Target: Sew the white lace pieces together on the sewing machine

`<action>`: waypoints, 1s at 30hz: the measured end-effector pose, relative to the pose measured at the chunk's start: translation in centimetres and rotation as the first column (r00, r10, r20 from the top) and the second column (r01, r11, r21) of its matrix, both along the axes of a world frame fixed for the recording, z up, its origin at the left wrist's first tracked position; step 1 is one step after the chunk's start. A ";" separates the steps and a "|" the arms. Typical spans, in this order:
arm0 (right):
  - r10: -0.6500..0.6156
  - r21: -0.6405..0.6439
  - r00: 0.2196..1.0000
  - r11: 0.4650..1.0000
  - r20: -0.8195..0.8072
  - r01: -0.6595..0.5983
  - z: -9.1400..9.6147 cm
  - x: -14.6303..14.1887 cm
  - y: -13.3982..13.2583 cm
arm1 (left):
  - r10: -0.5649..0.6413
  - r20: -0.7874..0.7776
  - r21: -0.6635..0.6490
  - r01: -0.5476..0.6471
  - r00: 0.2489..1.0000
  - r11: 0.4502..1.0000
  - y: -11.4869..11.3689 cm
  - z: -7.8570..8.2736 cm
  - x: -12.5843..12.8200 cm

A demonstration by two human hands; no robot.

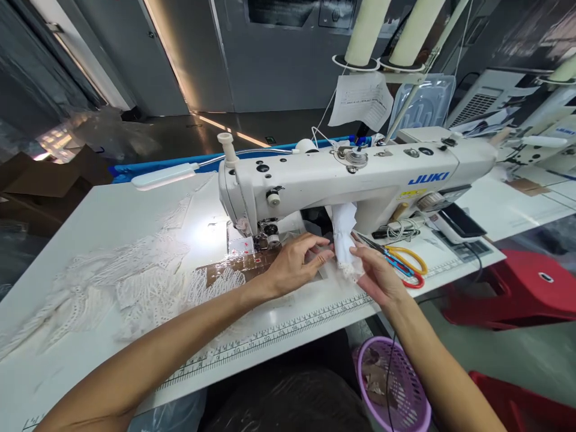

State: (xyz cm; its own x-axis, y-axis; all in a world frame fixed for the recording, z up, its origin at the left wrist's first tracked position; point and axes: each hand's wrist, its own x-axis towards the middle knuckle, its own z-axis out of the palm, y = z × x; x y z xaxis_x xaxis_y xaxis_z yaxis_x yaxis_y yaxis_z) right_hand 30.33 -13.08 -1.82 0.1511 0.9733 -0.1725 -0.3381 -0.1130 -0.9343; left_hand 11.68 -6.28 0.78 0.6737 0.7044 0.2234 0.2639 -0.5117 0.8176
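Observation:
A narrow piece of white fabric [344, 231] with a lacy lower end hangs in front of the sewing machine [315, 183], under its arm. My right hand [380, 273] grips the fabric near its lower end, thumb on top. At the left edge of the same piece, the thumb and forefinger of my left hand [297, 263] come together in a pinch. White lace [153, 297] lies in a loose heap on the table to the left, some of it running up to the brown plate [252, 263] by the needle.
Scissors with yellow handles [411, 258] and others with red and blue handles [407, 277] lie right of my right hand. A ruler strip [270, 336] runs along the table's front edge. Below stand a purple basket [418, 396] and a red stool [517, 294].

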 end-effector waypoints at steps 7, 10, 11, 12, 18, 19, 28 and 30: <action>-0.090 0.021 0.992 0.996 -0.088 0.092 0.2 -2.8 0.8 | 0.079 0.033 -0.262 -0.068 0.996 0.963 -0.8 0.5 -0.9; -0.170 0.072 0.985 0.983 -0.025 0.171 -0.3 -4.3 0.4 | 0.139 0.064 -0.324 -0.111 0.988 0.939 -0.7 -0.1 -1.1; -0.190 0.103 0.982 0.977 0.018 0.187 -0.5 -4.7 0.1 | 0.158 0.079 -0.350 -0.121 0.984 0.929 -0.6 -0.3 -1.1; -0.200 0.133 0.978 0.973 0.062 0.191 -0.7 -5.1 -0.2 | 0.170 0.091 -0.379 -0.124 0.981 0.917 -0.5 -0.5 -1.2; -0.131 0.129 0.976 0.986 0.174 0.109 -1.3 -5.3 -1.9 | 0.117 0.058 -0.507 -0.072 0.991 0.859 -0.4 -0.9 -1.6; -0.124 0.105 0.979 0.989 0.162 0.108 -1.3 -5.1 -2.0 | 0.115 0.044 -0.496 -0.078 0.992 0.865 -0.5 -0.8 -1.6; 0.157 0.051 0.979 0.987 -0.127 -0.151 -1.0 -4.4 -1.8 | 0.036 0.079 -0.528 0.011 0.996 0.849 -1.1 -0.6 -1.4; 0.168 0.054 0.973 0.985 -0.159 -0.161 -1.2 -4.4 -1.9 | 0.027 0.122 -0.560 0.047 0.992 0.827 -1.2 -0.4 -1.8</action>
State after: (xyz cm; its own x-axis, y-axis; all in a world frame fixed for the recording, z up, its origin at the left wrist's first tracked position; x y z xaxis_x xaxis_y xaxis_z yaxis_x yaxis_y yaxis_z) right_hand 25.93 -14.98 -2.98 -0.0387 0.9892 -0.1414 -0.4658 -0.1431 -0.8732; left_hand 9.88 -7.45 0.38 0.6753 0.7261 -0.1291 0.1430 0.0428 0.9888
